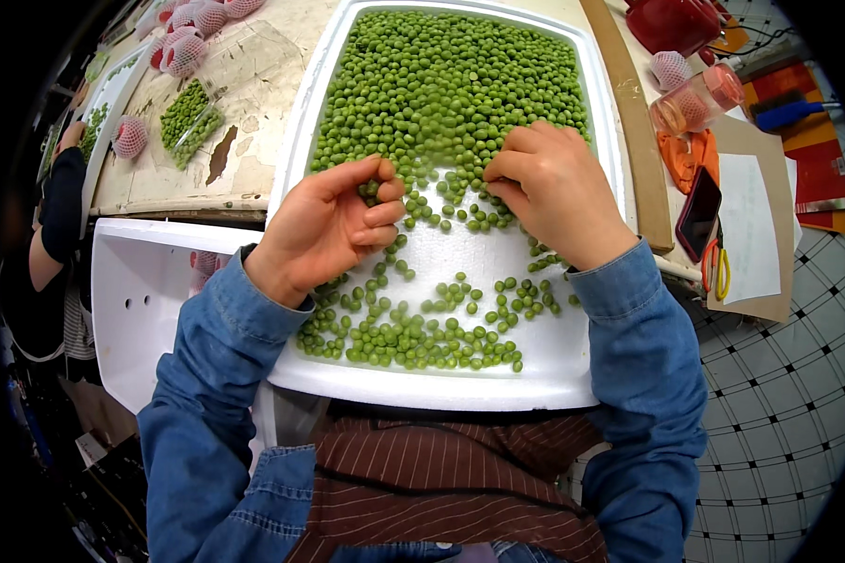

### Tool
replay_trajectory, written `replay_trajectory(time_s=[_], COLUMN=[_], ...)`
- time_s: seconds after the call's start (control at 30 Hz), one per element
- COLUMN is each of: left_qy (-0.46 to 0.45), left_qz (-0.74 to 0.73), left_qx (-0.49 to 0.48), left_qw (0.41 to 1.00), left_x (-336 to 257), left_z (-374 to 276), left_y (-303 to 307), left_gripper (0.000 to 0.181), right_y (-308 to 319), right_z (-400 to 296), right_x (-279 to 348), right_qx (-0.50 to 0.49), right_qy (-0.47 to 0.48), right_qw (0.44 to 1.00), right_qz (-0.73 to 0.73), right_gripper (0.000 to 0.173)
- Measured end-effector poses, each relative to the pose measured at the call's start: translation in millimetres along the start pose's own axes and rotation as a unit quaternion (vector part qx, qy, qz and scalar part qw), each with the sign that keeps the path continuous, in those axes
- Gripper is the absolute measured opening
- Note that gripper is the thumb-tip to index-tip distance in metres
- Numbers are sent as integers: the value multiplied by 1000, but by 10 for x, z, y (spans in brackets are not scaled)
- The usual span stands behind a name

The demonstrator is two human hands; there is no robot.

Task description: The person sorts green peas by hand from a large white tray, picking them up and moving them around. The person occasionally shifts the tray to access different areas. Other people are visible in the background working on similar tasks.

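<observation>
Shelled green peas [458, 91] fill the far half of a white foam tray [436, 390] in front of me. Scattered peas [408, 341] lie along its near side. My left hand [345, 225] is over the tray's left part, palm up with fingers curled around a few peas. My right hand [553, 190] is at the right edge of the pile, palm down, its thumb and forefinger close together at the peas; whether it holds one is hidden.
A clear plastic box of peas [190, 123] and fruit in foam nets [183, 53] are at the left. Below is a white foam box [137, 310]. A co-worker's arm [60, 204] reaches to another tray. At right lie a phone [698, 214], scissors [716, 269] and a jar [700, 98].
</observation>
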State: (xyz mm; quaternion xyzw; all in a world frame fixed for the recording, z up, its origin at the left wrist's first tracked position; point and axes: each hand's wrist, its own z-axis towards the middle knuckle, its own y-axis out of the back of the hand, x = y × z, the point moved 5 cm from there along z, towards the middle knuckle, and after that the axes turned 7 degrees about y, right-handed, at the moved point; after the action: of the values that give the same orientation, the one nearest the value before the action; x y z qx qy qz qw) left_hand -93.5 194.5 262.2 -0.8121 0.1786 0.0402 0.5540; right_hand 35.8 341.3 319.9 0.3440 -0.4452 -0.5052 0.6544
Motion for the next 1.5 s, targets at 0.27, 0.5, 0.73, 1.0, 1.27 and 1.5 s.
replay_trajectory(time_s=[0.27, 0.5, 0.73, 1.0, 1.27, 1.5], left_qy=[8, 20, 16, -83, -92, -112], left_qz=[23, 105, 54, -31, -128, -122], left_qx=[14, -23, -22, -72, -87, -60], left_qw=[1000, 994, 998, 993, 984, 984], left_x=[45, 123, 108, 279, 760, 910], left_z=[6, -12, -63, -662, -648, -377], left_y=[-5, -188, -118, -180, -174, -372], left_gripper=[23, 33, 29, 19, 21, 20], right_y=[-146, -39, 182, 833, 440, 193], right_z=[50, 83, 172, -520, -815, -867], right_x=[60, 103, 239, -118, -21, 180], right_qx=[59, -11, -132, -147, -54, -7], right_qy=[58, -22, -6, -159, -81, -35], right_qw=[993, 994, 955, 967, 995, 998], right_qz=[-87, 104, 266, 130, -31, -55], right_gripper=[5, 7, 14, 20, 35, 35])
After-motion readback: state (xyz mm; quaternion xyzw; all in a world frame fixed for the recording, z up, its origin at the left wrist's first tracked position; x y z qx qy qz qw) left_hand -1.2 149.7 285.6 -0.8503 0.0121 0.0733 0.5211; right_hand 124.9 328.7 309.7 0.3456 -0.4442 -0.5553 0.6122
